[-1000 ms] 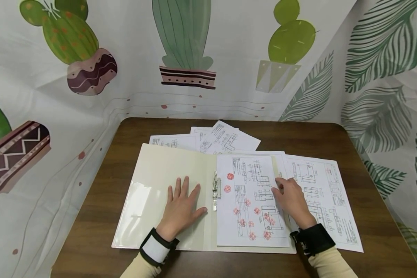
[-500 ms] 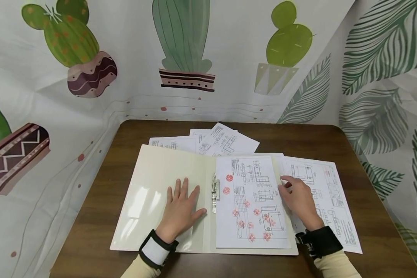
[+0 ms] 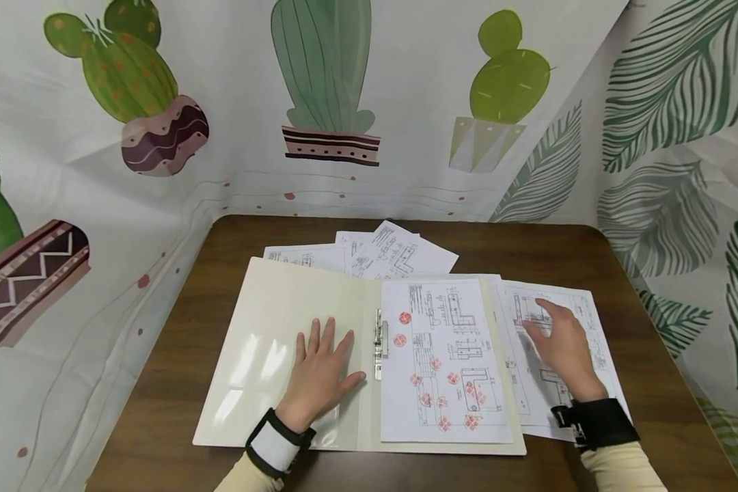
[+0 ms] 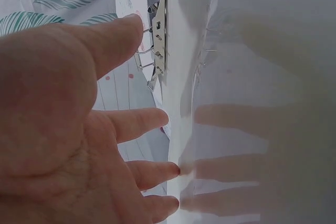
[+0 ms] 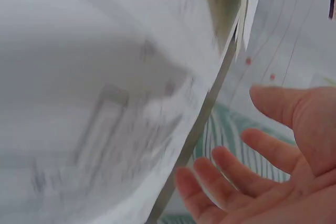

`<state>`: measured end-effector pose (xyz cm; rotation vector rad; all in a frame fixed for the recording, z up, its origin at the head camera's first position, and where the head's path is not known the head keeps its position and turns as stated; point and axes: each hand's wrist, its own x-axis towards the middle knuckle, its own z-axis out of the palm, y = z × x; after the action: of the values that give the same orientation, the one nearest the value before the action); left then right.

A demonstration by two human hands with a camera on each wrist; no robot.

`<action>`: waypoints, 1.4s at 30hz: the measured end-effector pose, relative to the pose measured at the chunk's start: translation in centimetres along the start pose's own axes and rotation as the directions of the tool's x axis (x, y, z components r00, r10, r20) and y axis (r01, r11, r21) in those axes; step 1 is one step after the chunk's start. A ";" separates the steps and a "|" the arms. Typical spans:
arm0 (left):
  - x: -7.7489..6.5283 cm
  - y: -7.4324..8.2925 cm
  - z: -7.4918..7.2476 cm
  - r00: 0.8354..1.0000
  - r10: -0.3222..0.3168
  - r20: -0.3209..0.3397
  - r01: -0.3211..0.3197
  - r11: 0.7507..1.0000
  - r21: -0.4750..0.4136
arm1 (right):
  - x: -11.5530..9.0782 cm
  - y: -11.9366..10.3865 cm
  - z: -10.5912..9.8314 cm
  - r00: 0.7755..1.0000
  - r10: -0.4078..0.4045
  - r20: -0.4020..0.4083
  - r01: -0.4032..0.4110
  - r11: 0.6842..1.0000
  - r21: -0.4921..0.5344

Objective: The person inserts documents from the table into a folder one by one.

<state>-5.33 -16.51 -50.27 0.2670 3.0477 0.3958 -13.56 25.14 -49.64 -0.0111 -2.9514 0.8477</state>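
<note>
A cream file folder (image 3: 234, 403) lies spread on the table. Along its spine is a metal clip (image 3: 378, 352), also visible in the left wrist view. On the right cover rests a sheet with line drawings and red round stamps (image 3: 406, 410). My left hand (image 3: 320, 372) rests flat with fingers spread on the glossy left cover, which mirrors the fingers in the left wrist view. My right hand (image 3: 566, 348) hovers over a loose drawing sheet (image 3: 581, 301) right of the folder, thumb and fingers apart and holding nothing.
Behind the folder, more drawing sheets (image 3: 427, 254) overlap one another. Another sheet (image 3: 519, 403) sticks out from under the folder's right side. The brown wooden table (image 3: 160, 355) backs onto a cloth (image 3: 418, 164) printed with cacti and leaves.
My right hand has moved right, from the stamped sheet's right edge to above the loose sheet beside the folder, and its fingers have spread. My left hand stays on the cover.
</note>
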 end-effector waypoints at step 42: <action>-0.6 -0.2 -0.1 0.999 0.011 -0.041 -0.012 0.999 -0.031 | 4.9 10.0 -4.3 0.924 0.156 0.350 -0.098 0.979 -0.178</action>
<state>-4.79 -16.83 -50.25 0.2784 3.0784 0.4550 -18.28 36.07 -50.99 -0.0636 -3.3936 0.6918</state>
